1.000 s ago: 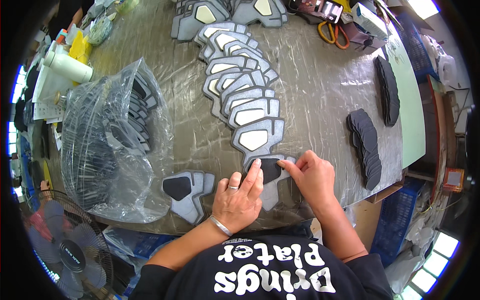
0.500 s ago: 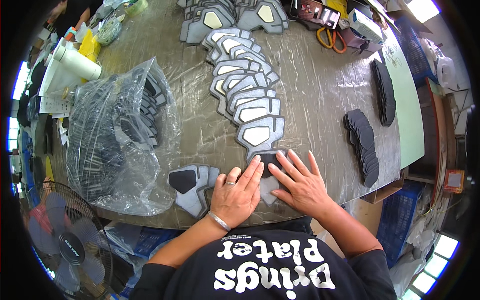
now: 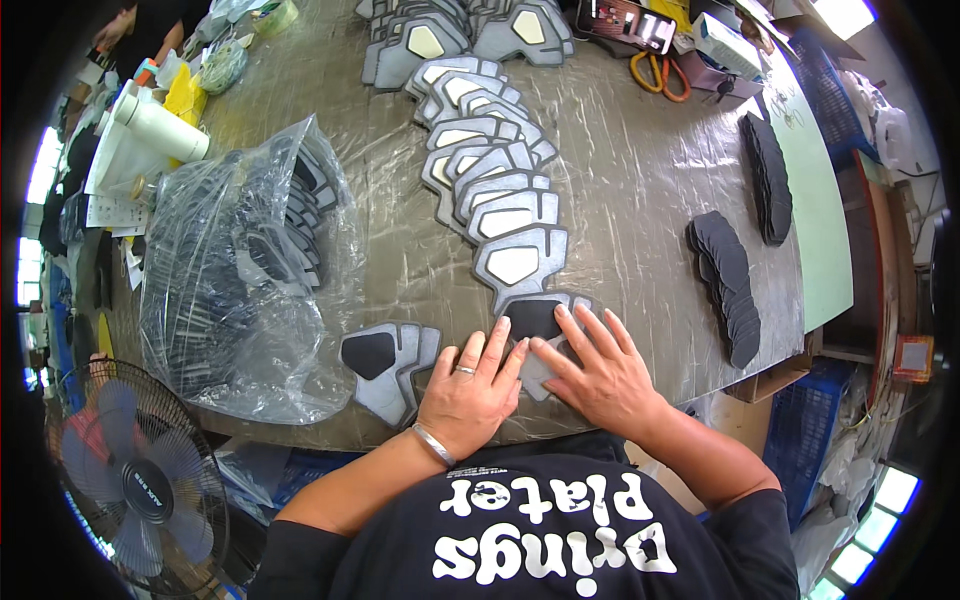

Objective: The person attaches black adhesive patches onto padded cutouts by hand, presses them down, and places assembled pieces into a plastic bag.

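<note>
The surface [image 3: 640,200], wrapped in wrinkled clear film, fills most of the frame. On its left side sits a large clear plastic bag [image 3: 240,270] stuffed with dark grey shaped pieces. Below it, in the lower left corner, stands a floor fan [image 3: 140,490].

Down the centre of the frame, from the top edge toward the hands, runs a row of overlapping grey shield-shaped pieces [image 3: 490,190], each with a pale centre. On the right side lie 2 fanned stacks of flat black pads [image 3: 730,285], 1 near the middle right and 1 higher up. At the top right lie orange-handled scissors [image 3: 660,75]. At the upper left stands a white bottle [image 3: 160,125] beside yellow items.

At the lower centre, at the near end of the row, lies the grey piece with a black centre [image 3: 535,320]. Both hands press flat on it. The left hand [image 3: 470,390], wearing a ring and a wrist bangle, has its fingers spread and laid down, gripping nothing. The right hand [image 3: 600,370] likewise lies flat, fingers extended, their tips touching the black centre. Just left of the left hand rests a small stack of similar grey pieces with a black centre [image 3: 385,365], touching the bag's edge.
</note>
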A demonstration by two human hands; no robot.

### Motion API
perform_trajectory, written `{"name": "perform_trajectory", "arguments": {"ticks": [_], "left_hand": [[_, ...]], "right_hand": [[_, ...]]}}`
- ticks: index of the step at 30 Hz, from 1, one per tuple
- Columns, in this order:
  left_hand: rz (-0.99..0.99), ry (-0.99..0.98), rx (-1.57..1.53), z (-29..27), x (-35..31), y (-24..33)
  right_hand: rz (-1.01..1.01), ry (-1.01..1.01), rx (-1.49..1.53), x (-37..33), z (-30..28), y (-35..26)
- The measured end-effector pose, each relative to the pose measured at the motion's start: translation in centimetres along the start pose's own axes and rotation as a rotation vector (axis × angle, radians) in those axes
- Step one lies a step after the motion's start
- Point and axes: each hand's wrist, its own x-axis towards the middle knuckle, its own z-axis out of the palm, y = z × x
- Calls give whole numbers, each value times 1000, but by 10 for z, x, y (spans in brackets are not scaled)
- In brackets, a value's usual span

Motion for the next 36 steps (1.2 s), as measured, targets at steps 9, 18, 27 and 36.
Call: {"name": "perform_trajectory", "arguments": {"ticks": [9, 18, 27, 36], "left_hand": [[-45, -17, 0, 13, -8, 9], [-84, 55, 64, 9, -4, 13], [-149, 150, -166, 9, -11, 9], [-674, 505, -492, -27, -100, -28]], "right_hand": [[13, 67, -23, 3, 6, -3], [16, 132, -13, 6, 6, -4], [211, 171, 316, 34, -18, 21], [272, 58, 1368, 89, 1, -41]]}}
